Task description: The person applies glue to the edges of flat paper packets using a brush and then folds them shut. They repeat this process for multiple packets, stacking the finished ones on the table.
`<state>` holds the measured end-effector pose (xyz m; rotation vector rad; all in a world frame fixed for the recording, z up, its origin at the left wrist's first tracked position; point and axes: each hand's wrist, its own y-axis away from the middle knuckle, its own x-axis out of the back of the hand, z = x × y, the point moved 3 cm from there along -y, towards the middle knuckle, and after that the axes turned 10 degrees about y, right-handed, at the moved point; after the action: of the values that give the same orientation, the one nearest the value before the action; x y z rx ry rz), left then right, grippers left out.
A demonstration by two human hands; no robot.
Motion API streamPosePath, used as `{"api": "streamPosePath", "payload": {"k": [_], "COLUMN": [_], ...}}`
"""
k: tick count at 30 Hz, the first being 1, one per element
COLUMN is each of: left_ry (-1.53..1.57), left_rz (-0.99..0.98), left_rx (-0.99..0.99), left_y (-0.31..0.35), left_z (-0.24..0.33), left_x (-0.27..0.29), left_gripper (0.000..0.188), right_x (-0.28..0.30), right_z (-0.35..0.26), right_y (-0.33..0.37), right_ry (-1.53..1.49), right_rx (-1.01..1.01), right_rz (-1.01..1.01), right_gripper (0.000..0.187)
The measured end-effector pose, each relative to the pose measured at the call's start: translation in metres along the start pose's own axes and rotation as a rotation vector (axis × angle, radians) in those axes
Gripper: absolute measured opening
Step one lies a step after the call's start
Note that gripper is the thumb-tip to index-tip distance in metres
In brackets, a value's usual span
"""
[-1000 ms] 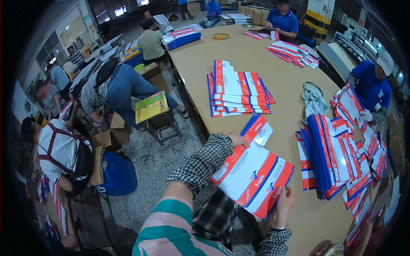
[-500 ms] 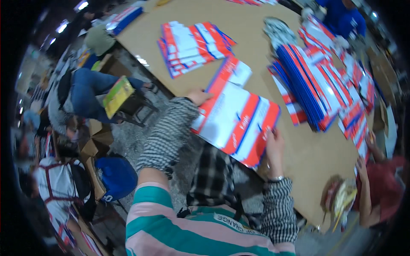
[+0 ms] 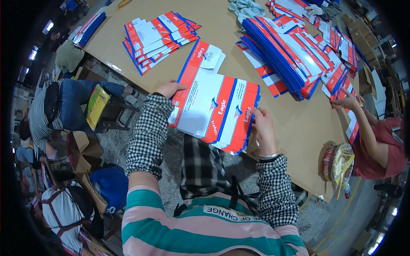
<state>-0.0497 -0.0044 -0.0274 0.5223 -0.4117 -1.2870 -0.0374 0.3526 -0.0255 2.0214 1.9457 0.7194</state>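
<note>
Both my hands hold a small stack of flat printed cartons [image 3: 201, 100], red, white and blue, over the table's near edge. My left hand [image 3: 170, 88] grips the stack's left edge, fingers on top. My right hand [image 3: 263, 126] is closed on its right edge, where several layered blue and red edges show. At its far end, a small white piece [image 3: 212, 59] lies on the red strip. Beyond my left hand, a fanned pile of similar cartons [image 3: 156, 36] rests on the table.
On the brown table [image 3: 239, 47], a thick carton stack [image 3: 273, 55] stands right of centre, a pale cloth [image 3: 247, 8] behind it. A taped bundle [image 3: 337, 164] sits at the right corner. Co-workers sit at the right and far side; a stool [image 3: 113, 115] stands left.
My view has shifted, so the table's piles appear farther up and left. Both hands keep their hold on the carton stack. The right co-worker's hand has moved among the cartons.
</note>
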Motion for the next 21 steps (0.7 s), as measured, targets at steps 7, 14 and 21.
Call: {"api": "streamPosePath", "payload": {"k": [7, 14, 21], "left_ry": [0.348, 0.806, 0.326], "left_rz": [-0.158, -0.006, 0.087], "left_rx": [0.022, -0.539, -0.925], "left_y": [0.035, 0.093, 0.137], "left_z": [0.001, -0.006, 0.041], "left_x": [-0.018, -0.017, -0.038], "left_gripper": [0.043, 0.042, 0.031], "right_x": [0.006, 0.002, 0.033], "right_z": [-0.017, -0.051, -0.115], "right_y": [-0.012, -0.028, -0.005], "right_ry": [-0.069, 0.140, 0.165], "right_rx": [0.028, 0.296, 0.556], "right_rz": [-0.099, -0.100, -0.187], "right_gripper": [0.040, 0.049, 0.029]}}
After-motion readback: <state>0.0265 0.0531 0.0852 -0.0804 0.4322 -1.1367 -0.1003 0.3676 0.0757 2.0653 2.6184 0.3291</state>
